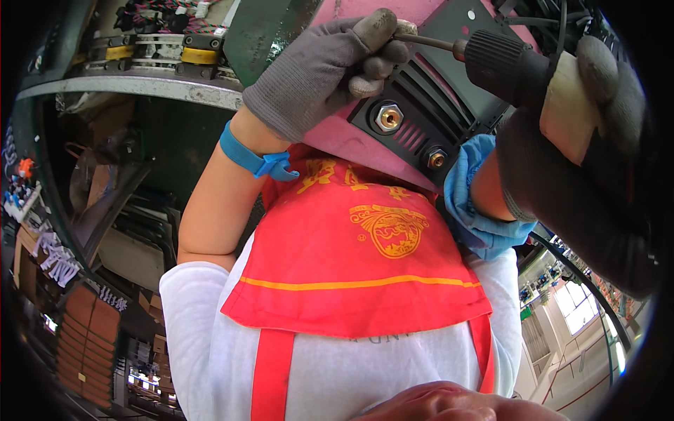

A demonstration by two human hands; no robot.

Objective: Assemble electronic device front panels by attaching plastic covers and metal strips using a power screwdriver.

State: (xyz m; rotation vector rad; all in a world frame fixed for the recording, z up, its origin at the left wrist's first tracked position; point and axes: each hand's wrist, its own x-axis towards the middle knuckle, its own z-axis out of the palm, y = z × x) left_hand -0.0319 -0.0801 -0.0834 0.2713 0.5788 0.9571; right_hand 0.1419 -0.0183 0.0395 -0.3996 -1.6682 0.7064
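My left hand (330, 74), in a grey glove, is closed in a pinch at the tip of a long driver bit (428, 42). Whatever its fingertips hold there is too small to make out. My right hand (590, 161), in a dark glove, wraps round a power screwdriver (502, 67) with a black ribbed collar and pale tape on its body. The driver lies nearly level, its bit pointing left. Beneath both hands is a black slotted panel (421, 105) of a housing, fitted with a brass socket in a hex nut (388, 117) and a smaller one (437, 159).
A pink surface (330, 137) lies under the housing. At the upper left, a metal-edged conveyor (168, 88) carries yellow-banded blocks and coloured wires. Dark shelving with flat panels (133, 245) stands below it. A cable (563, 28) runs up from the driver.
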